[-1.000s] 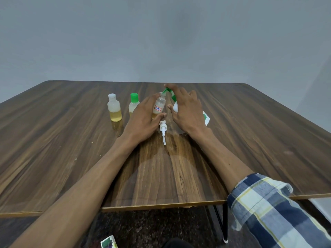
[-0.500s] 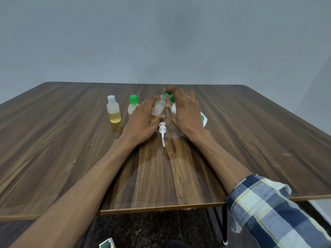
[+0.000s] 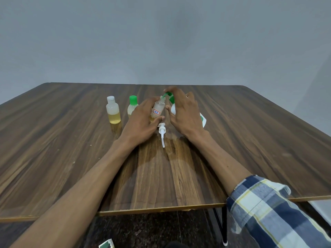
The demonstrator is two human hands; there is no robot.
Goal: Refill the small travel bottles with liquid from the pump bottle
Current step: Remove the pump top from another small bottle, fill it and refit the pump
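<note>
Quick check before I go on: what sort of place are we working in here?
Probably a plain indoor room with a makeshift work table, not a lab or bathroom: a bare grey wall, a wood-grain table on thin black legs, and a dark speckled stone floor.

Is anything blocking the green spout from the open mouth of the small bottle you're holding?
Nothing visible does. The left hand holds the labelled small bottle tilted, uncapped, and the green spout of the pump bottle under the right hand points right at its mouth. The white pump cap lies on the table, below them.
</note>
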